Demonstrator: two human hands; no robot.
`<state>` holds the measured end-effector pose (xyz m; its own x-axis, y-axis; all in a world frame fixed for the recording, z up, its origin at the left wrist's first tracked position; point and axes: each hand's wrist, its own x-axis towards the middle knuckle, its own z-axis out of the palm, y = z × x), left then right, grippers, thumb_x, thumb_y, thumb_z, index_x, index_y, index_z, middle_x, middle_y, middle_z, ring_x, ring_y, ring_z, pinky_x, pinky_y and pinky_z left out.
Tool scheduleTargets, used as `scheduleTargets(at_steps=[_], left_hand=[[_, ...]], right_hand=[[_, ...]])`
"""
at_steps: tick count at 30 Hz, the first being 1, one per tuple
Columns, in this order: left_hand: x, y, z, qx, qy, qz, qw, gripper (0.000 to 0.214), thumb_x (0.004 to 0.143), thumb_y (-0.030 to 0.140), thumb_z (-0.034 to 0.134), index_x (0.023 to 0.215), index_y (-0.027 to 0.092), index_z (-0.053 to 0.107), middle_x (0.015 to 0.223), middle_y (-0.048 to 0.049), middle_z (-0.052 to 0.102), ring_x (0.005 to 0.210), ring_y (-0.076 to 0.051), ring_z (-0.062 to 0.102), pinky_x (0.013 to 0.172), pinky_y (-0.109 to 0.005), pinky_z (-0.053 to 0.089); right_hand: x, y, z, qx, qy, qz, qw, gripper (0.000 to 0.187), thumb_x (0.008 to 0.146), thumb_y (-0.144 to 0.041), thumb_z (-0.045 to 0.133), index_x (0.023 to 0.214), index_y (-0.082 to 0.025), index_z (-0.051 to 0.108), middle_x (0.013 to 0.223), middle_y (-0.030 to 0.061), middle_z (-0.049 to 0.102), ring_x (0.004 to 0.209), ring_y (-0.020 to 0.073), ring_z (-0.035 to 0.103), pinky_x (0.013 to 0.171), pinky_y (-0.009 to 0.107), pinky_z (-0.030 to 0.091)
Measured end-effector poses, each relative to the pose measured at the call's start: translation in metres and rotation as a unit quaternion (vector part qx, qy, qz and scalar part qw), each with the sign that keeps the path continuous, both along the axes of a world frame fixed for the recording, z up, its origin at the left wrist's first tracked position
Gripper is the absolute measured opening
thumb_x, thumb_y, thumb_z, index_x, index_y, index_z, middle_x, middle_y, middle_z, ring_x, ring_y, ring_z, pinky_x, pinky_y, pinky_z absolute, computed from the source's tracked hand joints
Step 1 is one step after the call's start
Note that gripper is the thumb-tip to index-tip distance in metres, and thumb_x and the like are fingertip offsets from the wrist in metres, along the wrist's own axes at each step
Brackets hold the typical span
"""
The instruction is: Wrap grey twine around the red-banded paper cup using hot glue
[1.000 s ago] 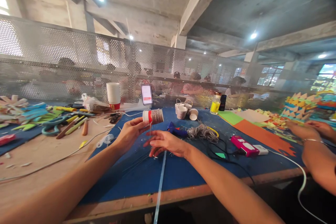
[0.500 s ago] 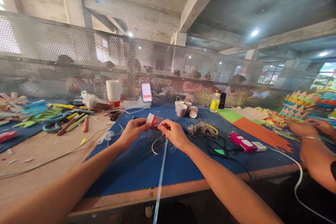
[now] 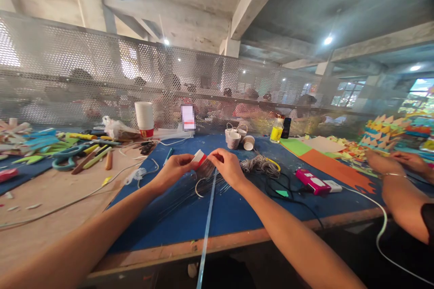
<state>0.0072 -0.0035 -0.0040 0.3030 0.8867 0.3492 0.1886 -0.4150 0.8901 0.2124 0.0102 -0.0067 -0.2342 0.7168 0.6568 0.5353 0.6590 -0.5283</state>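
My left hand (image 3: 172, 172) is closed on a small paper cup (image 3: 198, 156), white with a red band, held tilted above the blue mat (image 3: 162, 232). Greyish cord or strands show on the cup's lower side. At the cup's right edge my right hand (image 3: 228, 168) is pinched shut; what lies between its fingertips is too small to make out. Below the hands are thin wires (image 3: 181, 203) and a curved white strip (image 3: 198, 188). A pale blue strip (image 3: 207, 230) runs from under my right hand over the table's front edge.
Behind the hands stand small cord-wrapped cups (image 3: 233, 139), a stack of paper cups (image 3: 144, 117) and a glue bottle (image 3: 277, 130). Grey cord (image 3: 259, 165) and a pink device (image 3: 312, 182) lie right. Scissors (image 3: 66, 157) lie left. A co-worker's arm (image 3: 400, 194) reaches in.
The cup has tipped so that its white end points more upward. My right hand has shifted slightly up, from the cord-covered part towards the red band.
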Motion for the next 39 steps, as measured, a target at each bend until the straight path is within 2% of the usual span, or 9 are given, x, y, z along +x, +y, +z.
scheduleTargets(at_steps=[21,30,39], left_hand=[[0.0024,-0.0051,0.005,-0.017,-0.023,-0.014,0.999,0.025,0.074,0.042,0.07,0.084,0.02,0.077,0.079,-0.0051,0.074,0.07,-0.021,0.062,0.066,-0.029,0.043],[0.0009,-0.0051,0.0031,-0.017,-0.02,-0.041,0.999,0.024,0.079,0.04,0.067,0.088,0.02,0.076,0.085,-0.0064,0.075,0.079,-0.024,0.065,0.074,-0.03,0.045],[0.0013,-0.0059,0.0048,-0.019,-0.028,-0.042,0.999,0.025,0.077,0.041,0.069,0.086,0.019,0.076,0.084,-0.0067,0.075,0.079,-0.025,0.065,0.075,-0.032,0.046]], right_hand=[[0.0049,0.0084,-0.0017,0.009,-0.011,-0.046,0.999,0.023,0.089,-0.039,0.055,0.083,-0.02,0.067,0.08,0.0009,0.064,0.069,0.013,0.056,0.067,0.022,0.042],[0.006,0.0083,-0.0012,0.008,-0.014,-0.05,0.999,0.022,0.089,-0.037,0.056,0.083,-0.02,0.068,0.079,0.0008,0.062,0.068,0.0128,0.055,0.067,0.022,0.042],[0.0066,0.0083,-0.001,0.013,-0.018,-0.049,0.999,0.021,0.088,-0.036,0.055,0.083,-0.02,0.068,0.079,0.0016,0.061,0.069,0.0129,0.054,0.067,0.022,0.042]])
